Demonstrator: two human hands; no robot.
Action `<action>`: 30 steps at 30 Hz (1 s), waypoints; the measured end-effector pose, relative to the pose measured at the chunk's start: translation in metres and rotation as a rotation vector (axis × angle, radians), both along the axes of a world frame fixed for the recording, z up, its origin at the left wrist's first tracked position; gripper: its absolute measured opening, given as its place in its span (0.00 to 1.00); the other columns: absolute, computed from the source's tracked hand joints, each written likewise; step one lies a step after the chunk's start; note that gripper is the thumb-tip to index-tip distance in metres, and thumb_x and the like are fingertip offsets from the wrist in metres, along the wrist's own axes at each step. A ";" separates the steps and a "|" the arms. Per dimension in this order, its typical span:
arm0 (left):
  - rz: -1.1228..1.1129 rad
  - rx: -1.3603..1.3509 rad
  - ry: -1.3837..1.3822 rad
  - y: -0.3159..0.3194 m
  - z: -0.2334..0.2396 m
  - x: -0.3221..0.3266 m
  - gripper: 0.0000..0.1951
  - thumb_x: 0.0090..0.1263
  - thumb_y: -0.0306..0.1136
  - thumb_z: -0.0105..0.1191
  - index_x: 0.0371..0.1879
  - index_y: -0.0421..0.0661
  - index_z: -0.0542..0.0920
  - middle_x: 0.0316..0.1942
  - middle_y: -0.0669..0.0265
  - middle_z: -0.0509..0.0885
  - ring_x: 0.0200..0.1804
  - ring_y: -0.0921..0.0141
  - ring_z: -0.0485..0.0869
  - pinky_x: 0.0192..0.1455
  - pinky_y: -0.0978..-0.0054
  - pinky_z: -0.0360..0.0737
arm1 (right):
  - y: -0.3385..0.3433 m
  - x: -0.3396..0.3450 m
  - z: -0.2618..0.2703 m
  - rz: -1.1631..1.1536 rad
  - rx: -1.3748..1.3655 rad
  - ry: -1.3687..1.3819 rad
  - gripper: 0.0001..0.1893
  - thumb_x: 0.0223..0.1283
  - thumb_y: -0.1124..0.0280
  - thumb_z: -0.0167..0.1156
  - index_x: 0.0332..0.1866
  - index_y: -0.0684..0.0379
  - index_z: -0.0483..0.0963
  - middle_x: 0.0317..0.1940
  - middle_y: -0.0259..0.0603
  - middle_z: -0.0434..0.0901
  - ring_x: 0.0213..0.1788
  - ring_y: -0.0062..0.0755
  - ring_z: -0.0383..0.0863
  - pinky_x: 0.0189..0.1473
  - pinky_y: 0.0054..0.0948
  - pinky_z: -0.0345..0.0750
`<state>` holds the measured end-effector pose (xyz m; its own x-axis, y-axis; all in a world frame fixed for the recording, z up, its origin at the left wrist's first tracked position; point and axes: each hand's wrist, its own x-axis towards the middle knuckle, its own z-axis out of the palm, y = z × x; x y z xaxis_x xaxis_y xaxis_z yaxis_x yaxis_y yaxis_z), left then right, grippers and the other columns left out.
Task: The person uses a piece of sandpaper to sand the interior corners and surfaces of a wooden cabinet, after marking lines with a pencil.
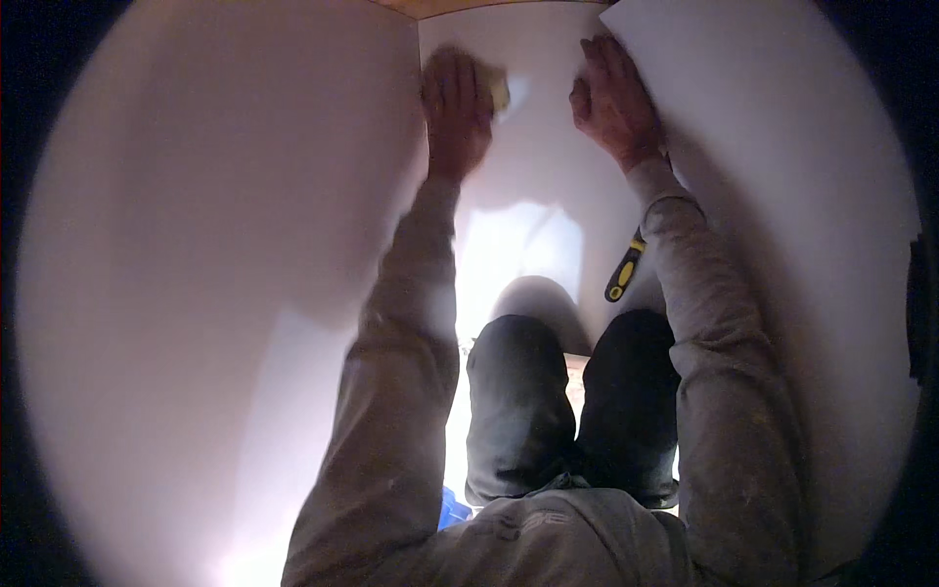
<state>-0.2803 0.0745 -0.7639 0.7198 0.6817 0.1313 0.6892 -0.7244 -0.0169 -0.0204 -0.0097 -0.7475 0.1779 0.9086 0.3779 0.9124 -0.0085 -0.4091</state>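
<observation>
My left hand [458,106] lies over a pale yellow block, perhaps a sponge [500,92], against the white bottom surface [539,154] near the left corner. Most of the block is hidden under the palm, and its outline is blurred. Across from it, my right hand [615,103] rests on the same surface beside the right white panel, thumb apart from the fingers and nothing visible in it. A hand tool with a black and yellow handle [626,273] lies below that wrist. Its other end is hidden by my right sleeve.
Tall white panels rise close on the left [242,198] and right [799,242]. A wood-coloured strip [477,7] edges the far end. My knees [517,381] are bent at the near edge. Something blue [453,508] shows beside my left hip. Bright light falls between my forearms.
</observation>
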 end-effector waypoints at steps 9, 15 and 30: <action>0.275 -0.479 0.180 -0.267 0.057 -0.115 0.32 0.86 0.41 0.40 0.82 0.36 0.55 0.84 0.42 0.51 0.84 0.35 0.42 0.86 0.39 0.45 | 0.001 0.002 -0.008 0.031 0.084 -0.005 0.29 0.69 0.67 0.57 0.72 0.70 0.67 0.69 0.65 0.72 0.75 0.61 0.69 0.79 0.48 0.68; 0.275 -0.435 0.201 -0.251 0.032 -0.109 0.32 0.85 0.41 0.43 0.83 0.40 0.56 0.84 0.44 0.53 0.84 0.35 0.43 0.85 0.37 0.45 | -0.004 -0.002 -0.015 0.023 0.186 -0.019 0.28 0.71 0.66 0.57 0.72 0.68 0.67 0.70 0.62 0.71 0.75 0.59 0.69 0.78 0.47 0.68; -0.003 0.060 0.049 0.072 -0.002 0.043 0.31 0.83 0.38 0.47 0.81 0.38 0.59 0.84 0.38 0.50 0.84 0.40 0.49 0.85 0.38 0.44 | -0.009 0.001 0.013 0.026 -0.108 0.033 0.32 0.67 0.67 0.56 0.72 0.77 0.64 0.75 0.66 0.64 0.78 0.63 0.63 0.82 0.45 0.63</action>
